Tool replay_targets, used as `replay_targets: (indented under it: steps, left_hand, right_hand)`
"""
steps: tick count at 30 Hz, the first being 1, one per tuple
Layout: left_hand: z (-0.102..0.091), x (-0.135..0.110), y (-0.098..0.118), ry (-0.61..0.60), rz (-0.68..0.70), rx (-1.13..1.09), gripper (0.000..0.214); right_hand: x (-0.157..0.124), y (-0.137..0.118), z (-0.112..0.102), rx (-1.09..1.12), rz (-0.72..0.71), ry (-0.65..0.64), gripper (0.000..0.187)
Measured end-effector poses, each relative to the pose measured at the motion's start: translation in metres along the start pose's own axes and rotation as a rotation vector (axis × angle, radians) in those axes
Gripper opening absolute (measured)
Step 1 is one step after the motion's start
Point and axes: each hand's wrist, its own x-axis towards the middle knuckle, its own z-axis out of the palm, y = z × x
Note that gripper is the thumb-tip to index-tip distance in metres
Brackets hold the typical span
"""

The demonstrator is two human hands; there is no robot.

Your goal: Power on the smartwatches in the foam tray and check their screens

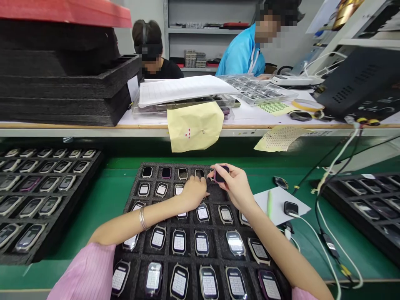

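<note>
A black foam tray holds rows of square watch cases, most with lit white screens. My right hand pinches a purple-rimmed smartwatch case with a dark screen, raised over the tray's far right part. Below it, one compartment shows as a dark hollow. My left hand reaches over the tray with its fingers curled down at the near edge of a dark-screened watch case in the far row. Whatever those fingertips grip is hidden.
More watch trays stand left and right. A white sheet carries a green pen and a cabled black watch. Cables run down the right. Stacked foam trays fill the shelf's left. Two people sit beyond.
</note>
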Motion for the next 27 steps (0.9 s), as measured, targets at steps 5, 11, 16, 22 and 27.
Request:
replay_targets:
  steps: [5, 11, 16, 22, 27]
  left_hand:
    - [-0.022, -0.004, -0.027, -0.004, 0.010, -0.351, 0.017]
    - [-0.057, -0.024, -0.042, 0.138, -0.026, -0.928, 0.036]
    - [-0.078, -0.044, -0.028, 0.200, -0.068, -1.227, 0.042]
    - [-0.079, -0.060, -0.010, 0.159, -0.151, -1.298, 0.056]
    - [-0.079, -0.070, -0.012, 0.263, -0.066, -0.955, 0.046]
  right_hand:
    - [0.005, -0.013, 0.013, 0.283, 0.050, -0.217, 0.040]
    - [-0.001, -0.029, 0.019, 0.377, 0.001, -0.336, 0.044]
    - [-0.003, -0.028, 0.013, 0.362, -0.021, -0.403, 0.038]
    - [-0.002, -0.017, 0.006, 0.379, 0.034, -0.558, 0.039]
    - [-0.004, -0.013, 0.007, 0.396, 0.075, -0.634, 0.037]
